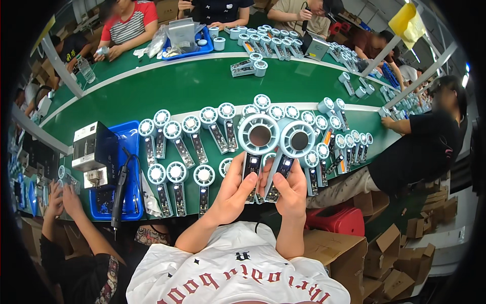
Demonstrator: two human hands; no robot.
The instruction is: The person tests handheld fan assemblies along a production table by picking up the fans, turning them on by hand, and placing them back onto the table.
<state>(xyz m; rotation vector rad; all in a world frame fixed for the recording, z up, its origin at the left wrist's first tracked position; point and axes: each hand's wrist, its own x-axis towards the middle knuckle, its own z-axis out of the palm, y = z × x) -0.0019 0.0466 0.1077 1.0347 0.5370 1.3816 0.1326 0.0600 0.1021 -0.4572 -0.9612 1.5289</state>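
Observation:
My left hand (234, 191) is closed around the handle of a light-blue handheld fan (259, 135), thumb on the bare circuit board along it. In my right hand (290, 193) is a second such fan (297, 140), gripped the same way. The two fans are side by side, round heads away from me, their rings touching or nearly so; each has a dark disc in the middle. A small light shows on each board. Several similar fans (204, 175) with white centres lie in rows on the green bench around and behind my hands.
At left, a blue tray (130, 133) holds a black-and-silver box (93, 147); an electric screwdriver (120, 190) lies over its edge. Beyond runs a green conveyor belt (167, 83) carrying a few fans (249, 66). Co-workers sit opposite and on both sides. Cardboard boxes (334, 253) stand at right.

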